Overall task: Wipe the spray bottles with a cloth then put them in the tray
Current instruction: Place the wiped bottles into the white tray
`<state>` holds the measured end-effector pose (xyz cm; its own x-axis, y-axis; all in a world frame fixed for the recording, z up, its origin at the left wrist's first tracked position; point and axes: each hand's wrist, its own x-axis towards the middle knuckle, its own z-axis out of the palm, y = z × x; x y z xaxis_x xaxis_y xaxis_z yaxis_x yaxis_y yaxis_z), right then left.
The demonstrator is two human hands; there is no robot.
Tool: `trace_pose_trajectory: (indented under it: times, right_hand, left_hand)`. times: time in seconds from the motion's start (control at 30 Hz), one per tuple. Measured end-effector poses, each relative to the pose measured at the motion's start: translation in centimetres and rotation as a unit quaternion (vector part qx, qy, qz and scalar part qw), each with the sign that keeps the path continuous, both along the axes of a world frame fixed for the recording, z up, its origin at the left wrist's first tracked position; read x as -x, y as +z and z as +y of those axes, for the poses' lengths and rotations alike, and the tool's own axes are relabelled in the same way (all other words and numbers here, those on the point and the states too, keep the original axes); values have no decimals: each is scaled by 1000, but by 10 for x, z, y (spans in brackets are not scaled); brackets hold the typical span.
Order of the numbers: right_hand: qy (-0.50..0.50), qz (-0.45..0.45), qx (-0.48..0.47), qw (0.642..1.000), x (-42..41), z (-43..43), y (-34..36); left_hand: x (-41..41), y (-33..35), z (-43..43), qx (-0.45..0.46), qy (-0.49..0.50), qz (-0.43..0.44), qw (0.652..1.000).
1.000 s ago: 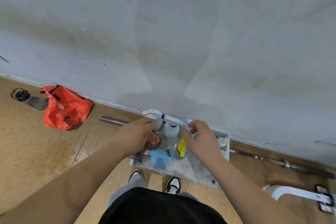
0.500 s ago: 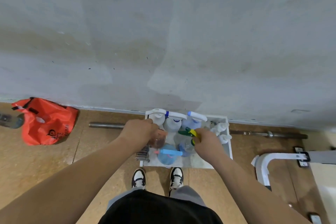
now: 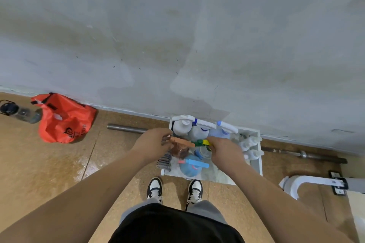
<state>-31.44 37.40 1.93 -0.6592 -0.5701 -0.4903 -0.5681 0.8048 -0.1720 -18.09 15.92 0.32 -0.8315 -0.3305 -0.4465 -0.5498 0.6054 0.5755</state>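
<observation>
Gripping a striped cloth (image 3: 165,161), the left hand (image 3: 152,144) has its fingers curled at the rear end of the orange sprayer head of a brown spray bottle (image 3: 180,151); part of the cloth hangs down below the hand, and whether the fingers also clasp the bottle itself cannot be told. The right hand (image 3: 225,150) pinches the sprayer head of a green-and-yellow spray bottle (image 3: 203,142), its nozzle pointing toward the left hand and nearly meeting the orange head. Both bottles stand between the hands, inside a white tray (image 3: 256,164) that sits on the floor against the wall. Below the hands in the tray lies a blue spray bottle (image 3: 191,166). Beyond the hands, along the tray's far edge, stand three white spray bottles (image 3: 182,126), and just past the right hand is a cluster of small white bottles (image 3: 250,144). A metal bar (image 3: 126,128) lies on the floor behind the left hand. Farther left of it are a red bag (image 3: 65,119) and a water bottle (image 3: 18,110).
</observation>
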Motion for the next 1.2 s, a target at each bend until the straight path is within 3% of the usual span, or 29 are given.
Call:
trace_pose_trajectory:
  times: [0.33, 0.63, 0.8, 0.9, 0.97, 1.07, 1.13, 1.2]
  right_hand:
    - [-12, 21, 64, 998, -5, 8, -9]
    - [4, -11, 67, 998, -5, 2, -9]
    - [-31, -7, 142, 989, -12, 14, -14]
    - [-85, 93, 277, 953, -25, 24, -10]
    - [-72, 130, 314, 938, -35, 30, -4]
    - [41, 87, 253, 963, -57, 28, -7]
    - [92, 85, 194, 973, -67, 25, -21]
    - [83, 71, 160, 981, -74, 21, -32]
  left_hand:
    - [11, -10, 20, 9, -60, 32, 998]
    - [-2, -23, 19, 15, -22, 48, 999]
    - [1, -18, 24, 9, -27, 62, 998]
    - [-4, -12, 26, 46, -24, 96, 994]
    - [-9, -6, 26, 106, -22, 158, 981]
    - [-16, 0, 31, 99, -18, 220, 970]
    - [-20, 4, 41, 46, -43, 208, 976]
    - [-24, 3, 52, 25, -75, 168, 983]
